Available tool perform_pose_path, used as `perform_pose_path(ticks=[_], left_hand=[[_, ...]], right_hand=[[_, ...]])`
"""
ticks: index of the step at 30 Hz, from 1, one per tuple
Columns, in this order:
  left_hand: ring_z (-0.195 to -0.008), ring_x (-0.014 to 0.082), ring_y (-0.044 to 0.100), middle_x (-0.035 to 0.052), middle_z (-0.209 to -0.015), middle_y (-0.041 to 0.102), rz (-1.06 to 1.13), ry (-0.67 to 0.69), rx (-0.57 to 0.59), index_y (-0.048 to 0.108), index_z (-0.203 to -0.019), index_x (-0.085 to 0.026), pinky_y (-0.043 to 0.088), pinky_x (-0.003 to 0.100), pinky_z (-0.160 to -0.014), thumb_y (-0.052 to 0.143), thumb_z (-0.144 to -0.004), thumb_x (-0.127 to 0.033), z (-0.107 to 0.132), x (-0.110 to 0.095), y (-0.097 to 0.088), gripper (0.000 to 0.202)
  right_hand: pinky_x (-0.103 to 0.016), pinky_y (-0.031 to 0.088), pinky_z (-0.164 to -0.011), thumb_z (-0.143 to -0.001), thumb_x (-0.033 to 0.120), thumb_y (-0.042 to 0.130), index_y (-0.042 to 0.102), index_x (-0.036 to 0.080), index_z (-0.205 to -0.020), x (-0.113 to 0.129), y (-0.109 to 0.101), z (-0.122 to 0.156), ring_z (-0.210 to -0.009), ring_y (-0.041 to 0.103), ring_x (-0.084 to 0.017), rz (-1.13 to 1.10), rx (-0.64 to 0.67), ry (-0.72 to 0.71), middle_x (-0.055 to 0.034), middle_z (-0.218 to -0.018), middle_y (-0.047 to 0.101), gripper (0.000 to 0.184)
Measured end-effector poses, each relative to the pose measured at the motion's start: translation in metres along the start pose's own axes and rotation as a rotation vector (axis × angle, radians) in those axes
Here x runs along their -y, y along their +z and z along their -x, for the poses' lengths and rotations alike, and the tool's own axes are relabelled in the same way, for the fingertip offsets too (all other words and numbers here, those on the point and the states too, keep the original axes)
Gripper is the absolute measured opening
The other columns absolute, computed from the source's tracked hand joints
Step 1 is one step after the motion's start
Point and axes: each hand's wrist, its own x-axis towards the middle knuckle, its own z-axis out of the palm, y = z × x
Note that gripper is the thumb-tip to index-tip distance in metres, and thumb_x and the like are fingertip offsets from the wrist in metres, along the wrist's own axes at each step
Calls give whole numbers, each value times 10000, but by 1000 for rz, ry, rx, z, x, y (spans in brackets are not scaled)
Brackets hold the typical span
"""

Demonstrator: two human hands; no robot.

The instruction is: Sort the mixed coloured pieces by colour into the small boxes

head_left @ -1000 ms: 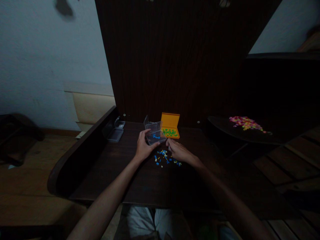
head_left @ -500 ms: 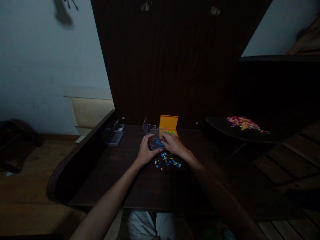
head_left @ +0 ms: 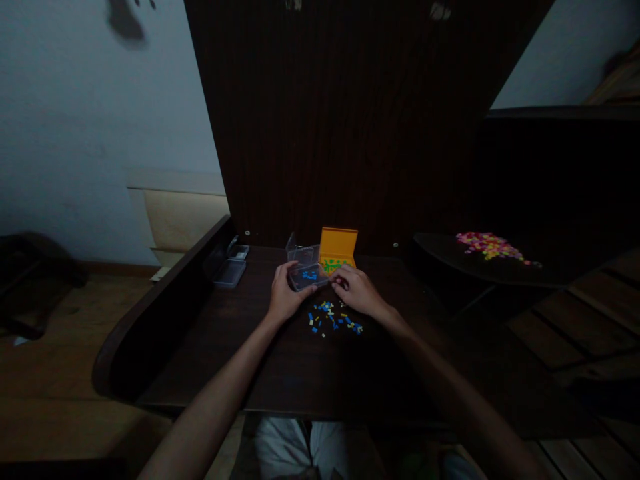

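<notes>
My left hand (head_left: pixel 286 295) grips the near left corner of a clear plastic box (head_left: pixel 301 285), its lid raised at the back. Small blue pieces (head_left: pixel 309 275) lie inside it. Just right of the box is my right hand (head_left: pixel 359 292), fingers curled and pinched together; whatever is between the fingertips, if anything, is too small to make out. Below both hands, a loose scatter of small blue and yellow pieces (head_left: pixel 334 321) lies on the dark desk (head_left: pixel 285 380). Behind the right hand stands a yellow case (head_left: pixel 339 241), lid up, holding green pieces (head_left: pixel 331 265).
At the desk's left side are a clear tray (head_left: pixel 231 274) and a smaller clear box (head_left: pixel 241 251). A raised side panel (head_left: pixel 120 353) borders the desk on the left. Pink and yellow pieces (head_left: pixel 490 246) are heaped on a dark shelf (head_left: pixel 440 257) to the right.
My right hand has come out of the clear box and moved right. The box, with my left hand on it, has shifted slightly left, showing the blue pieces and the green ones behind.
</notes>
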Motion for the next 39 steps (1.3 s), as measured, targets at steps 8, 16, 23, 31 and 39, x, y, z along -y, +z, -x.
perform_pose_path(ticks=[8, 16, 23, 31, 39], left_hand=[[-1010, 235, 617, 72, -1172, 564, -3, -7, 7, 545, -1203, -222, 545, 392, -848, 858, -610, -314, 0, 1, 1, 677], [-998, 234, 615, 74, -1162, 568, -4, -8, 1, 556, -1194, -216, 535, 392, -857, 867, -597, -309, -1, 1, 0, 679], [-1000, 230, 613, 63, -1145, 572, -33, -8, -1, 555, -1185, -220, 534, 371, -842, 859, -605, -295, 0, -2, -1, 660], [-997, 231, 617, 68, -1152, 574, -31, 1, -15, 565, -1170, -215, 534, 382, -858, 866, -601, -304, -1, 1, 0, 650], [-1016, 236, 618, 73, -1178, 574, -35, -5, 1, 566, -1182, -219, 533, 383, -861, 863, -612, -312, -1, 3, -2, 650]], right_hand=[[-258, 427, -702, -837, 156, 658, 672, 191, -911, -6, 16, 23, -818, 592, -168, 89, 262, 81, -39, -906, 629, 83], [-245, 423, -698, -842, 142, 651, 693, 195, -884, -7, 12, 22, -827, 599, -162, 118, 260, 95, -37, -894, 642, 80], [-247, 420, -707, -865, 198, 659, 694, 192, -923, -6, 15, 17, -862, 604, -173, 120, 301, 104, -46, -939, 650, 67], [-259, 430, -738, -871, 206, 647, 691, 197, -977, -14, 9, 11, -878, 615, -179, 111, 339, 73, -46, -938, 676, 116], [-245, 415, -685, -867, 240, 665, 710, 203, -926, -10, 19, 5, -856, 629, -183, 135, 357, 94, -44, -921, 690, 83]])
